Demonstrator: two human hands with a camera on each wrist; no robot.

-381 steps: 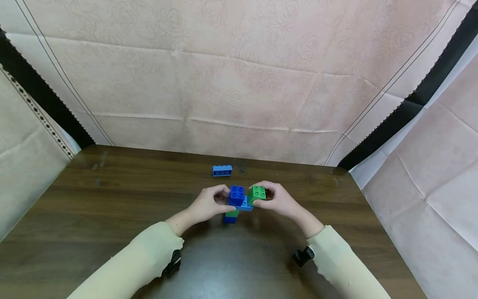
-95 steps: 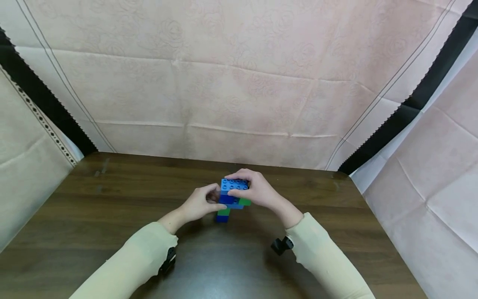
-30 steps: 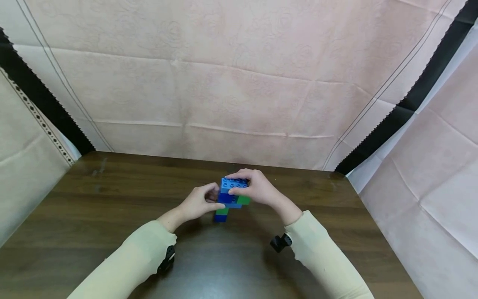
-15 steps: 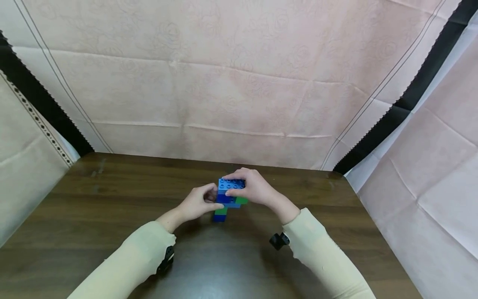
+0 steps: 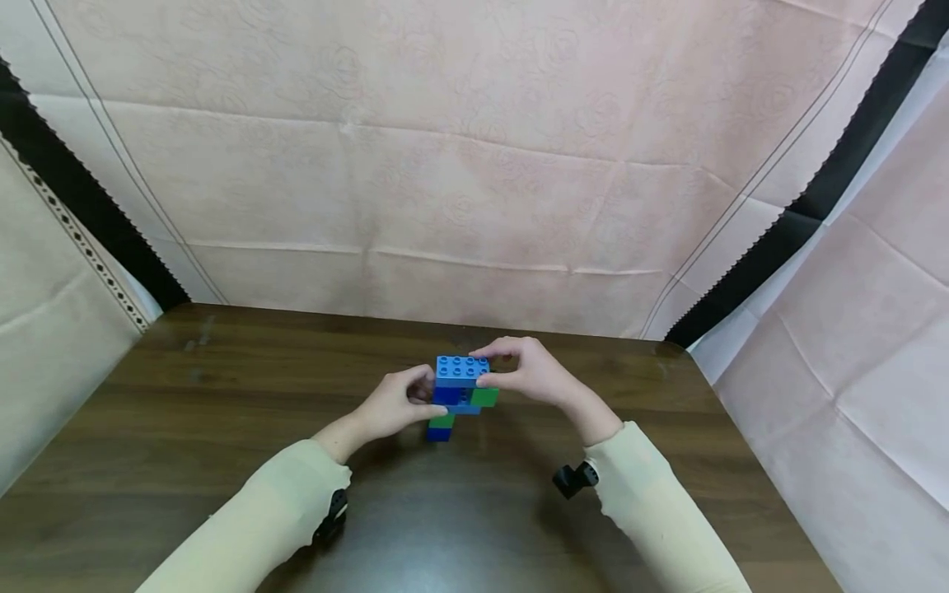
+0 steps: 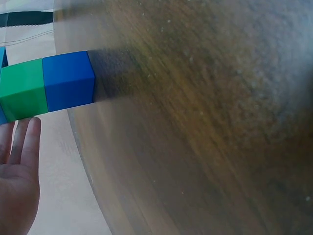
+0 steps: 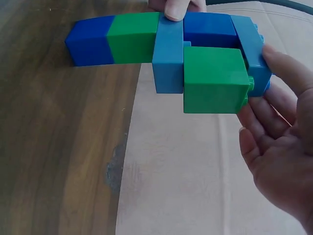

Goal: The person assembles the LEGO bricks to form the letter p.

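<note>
A toy-brick stack stands upright on the table between both hands. From the bottom up it has a dark blue brick [image 5: 438, 435], a green brick [image 5: 442, 421] and a long light blue brick [image 7: 168, 58]. Above that long brick, a dark blue brick [image 5: 446, 395] and another green brick [image 7: 215, 81] sit side by side. Topping the stack is a second long light blue brick [image 5: 454, 371]; studs of the green brick below show uncovered. My left hand [image 5: 387, 407] grips the stack's middle from the left. With thumb and fingers, my right hand [image 5: 530, 373] pinches the top brick's right end.
The brown wooden table [image 5: 222, 428] has its far edge a little behind the stack. Pale patterned cloth [image 5: 460, 165] hangs beyond it and at both sides. A small black device [image 5: 574, 479] sits at the right sleeve's cuff.
The light blue brick that lay at the back now tops the stack, and the upper green brick sits in it. Just now my right hand slid rightward along the top brick.
</note>
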